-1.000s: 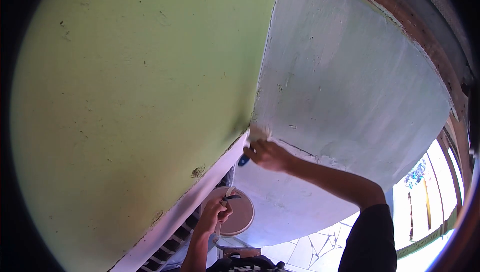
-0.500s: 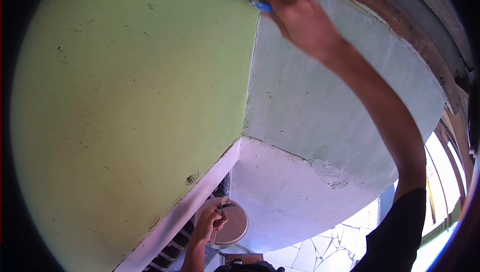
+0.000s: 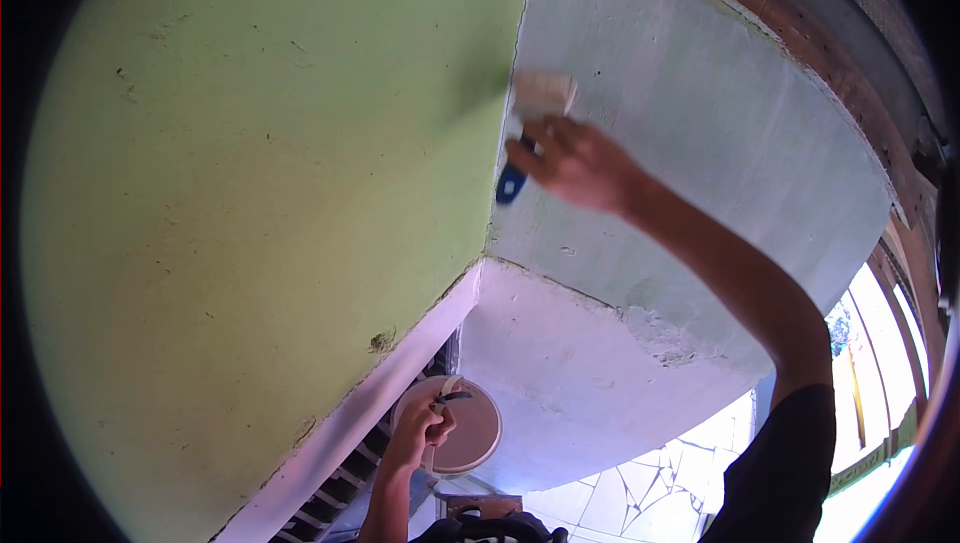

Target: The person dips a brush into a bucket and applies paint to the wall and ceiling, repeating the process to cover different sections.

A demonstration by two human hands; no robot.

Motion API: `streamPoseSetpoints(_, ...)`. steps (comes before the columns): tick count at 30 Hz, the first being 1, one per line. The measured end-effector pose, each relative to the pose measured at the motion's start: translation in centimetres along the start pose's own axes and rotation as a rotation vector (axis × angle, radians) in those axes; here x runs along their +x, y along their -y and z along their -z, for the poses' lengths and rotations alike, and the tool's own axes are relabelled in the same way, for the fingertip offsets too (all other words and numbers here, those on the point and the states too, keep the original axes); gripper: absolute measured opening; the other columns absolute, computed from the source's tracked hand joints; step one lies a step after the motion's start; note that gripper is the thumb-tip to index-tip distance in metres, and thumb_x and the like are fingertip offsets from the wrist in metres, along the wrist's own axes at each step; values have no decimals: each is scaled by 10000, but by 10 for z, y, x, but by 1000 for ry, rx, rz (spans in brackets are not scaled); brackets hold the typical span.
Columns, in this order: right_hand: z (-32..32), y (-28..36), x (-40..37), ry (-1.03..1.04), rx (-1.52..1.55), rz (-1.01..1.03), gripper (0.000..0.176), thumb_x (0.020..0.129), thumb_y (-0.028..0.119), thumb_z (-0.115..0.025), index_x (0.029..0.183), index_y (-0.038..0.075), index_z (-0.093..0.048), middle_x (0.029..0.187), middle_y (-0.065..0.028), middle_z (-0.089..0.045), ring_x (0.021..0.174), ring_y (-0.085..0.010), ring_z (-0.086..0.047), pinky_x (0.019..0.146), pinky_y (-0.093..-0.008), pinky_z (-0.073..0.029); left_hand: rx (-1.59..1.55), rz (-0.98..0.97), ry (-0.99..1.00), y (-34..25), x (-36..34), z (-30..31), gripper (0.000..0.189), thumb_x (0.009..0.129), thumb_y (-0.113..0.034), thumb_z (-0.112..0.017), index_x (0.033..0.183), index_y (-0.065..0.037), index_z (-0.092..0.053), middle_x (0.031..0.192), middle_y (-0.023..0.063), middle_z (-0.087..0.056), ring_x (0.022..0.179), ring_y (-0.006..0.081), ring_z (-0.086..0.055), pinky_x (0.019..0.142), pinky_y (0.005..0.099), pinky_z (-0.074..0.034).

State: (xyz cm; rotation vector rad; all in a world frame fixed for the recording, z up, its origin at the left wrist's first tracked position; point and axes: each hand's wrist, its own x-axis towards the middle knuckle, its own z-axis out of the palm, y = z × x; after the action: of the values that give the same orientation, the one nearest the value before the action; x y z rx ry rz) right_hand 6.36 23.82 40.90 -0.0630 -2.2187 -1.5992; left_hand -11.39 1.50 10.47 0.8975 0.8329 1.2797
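Observation:
My right hand (image 3: 580,165) is closed round the blue handle of a wide, pale-bristled paintbrush (image 3: 543,95). The brush is slightly blurred, its bristles up against the whitish-green wall (image 3: 650,193) just right of the corner with the green wall (image 3: 290,193). Low in the view, my left hand (image 3: 425,433) is closed on a strap or handle at the left side of a round bucket (image 3: 475,438). A small dark item (image 3: 455,396) sticks out by its fingers. What lies inside the bucket looks pinkish and flat.
A pale ledge (image 3: 370,413) runs diagonally below the green wall, with dark steps or slats (image 3: 335,493) beneath it. A brown beam (image 3: 800,33) curves along the upper right. Cracked-pattern floor tiles (image 3: 640,493) show at the lower right, near a bright opening (image 3: 870,373).
My right hand has moved down the wall from the top of the corner, and the brush's bristles now show, pointing up. My left hand and the bucket have hardly shifted.

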Motion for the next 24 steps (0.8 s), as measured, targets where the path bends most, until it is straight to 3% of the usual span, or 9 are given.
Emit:
streamPoseSetpoints(6, -18, 135, -48, 179, 567, -110, 232, 792, 20, -624, 1022, 43, -638, 816, -97, -646, 785, -211, -659, 557, -295, -553, 9, -2, 8, -4, -5, -2, 565, 803, -220, -443, 1312, 23, -483, 602, -7, -417, 461, 56, -313, 432, 221, -289)
streamPoseSetpoints(8, -24, 130, -44, 109, 768, -281, 176, 839, 69, -616, 1012, 42, -631, 817, -122, -637, 765, -252, -660, 585, -360, -550, 15, -12, 4, -6, -7, 0, 563, 800, -209, -442, 1311, 22, -482, 607, -4, -419, 458, 57, -305, 429, 222, -286)
streamPoseSetpoints(10, -14, 89, -19, 257, 815, -521, 144, 893, 141, -610, 1001, 47, -633, 804, -147, -654, 718, -288, -667, 633, -416, -546, -42, 14, 3, -6, -8, 3, 550, 793, -176, -436, 1305, 20, -484, 618, 5, -423, 454, 56, -287, 424, 221, -275)
streamPoseSetpoints(12, -6, 25, 6, 396, 858, -684, 157, 929, 187, -596, 983, 46, -640, 765, -169, -666, 668, -309, -671, 658, -434, -540, -38, 15, 4, -9, -8, -2, 545, 790, -164, -433, 1301, 19, -485, 623, 8, -423, 453, 56, -280, 423, 221, -269)
streamPoseSetpoints(13, 6, -5, 17, 325, 788, -692, 135, 919, 166, -614, 955, 41, -650, 737, -168, -674, 651, -308, -675, 654, -413, -539, -32, 15, 9, -11, -8, -3, 540, 788, -151, -430, 1297, 18, -486, 627, 11, -424, 453, 55, -273, 422, 221, -263)
streamPoseSetpoints(16, 32, -79, 57, 95, 535, -637, 133, 889, 140, -657, 947, 21, -650, 763, -177, -674, 635, -301, -662, 635, -405, -533, -29, 16, -3, -10, -5, -4, 532, 788, -153, -430, 1288, 17, -490, 625, 9, -427, 454, 54, -275, 421, 221, -258)
streamPoseSetpoints(17, 54, -96, 74, 87, 412, -613, 168, 906, 185, -609, 986, 42, -649, 848, -209, -667, 808, -371, -664, 761, -468, -536, -33, 15, -7, -11, -3, -5, 532, 788, -153, -430, 1288, 17, -490, 625, 9, -427, 454, 54, -275, 421, 221, -258)
streamPoseSetpoints(19, 51, -125, 90, -203, 120, -367, 222, 869, 167, -633, 1071, 80, -663, 853, -150, -685, 813, -295, -683, 723, -401, -556, 10, 18, -43, -12, -1, -7, 539, 780, -219, -462, 1257, 24, -519, 615, -2, -424, 452, 61, -280, 429, 230, -268)
streamPoseSetpoints(24, 8, -129, 74, -192, -242, -1, 265, 773, 87, -661, 1037, 96, -667, 831, -88, -665, 758, -206, -687, 660, -317, -565, -17, -12, -32, -15, 2, -13, 559, 799, -198, -450, 1307, 35, -478, 623, -4, -419, 460, 54, -273, 432, 223, -266)
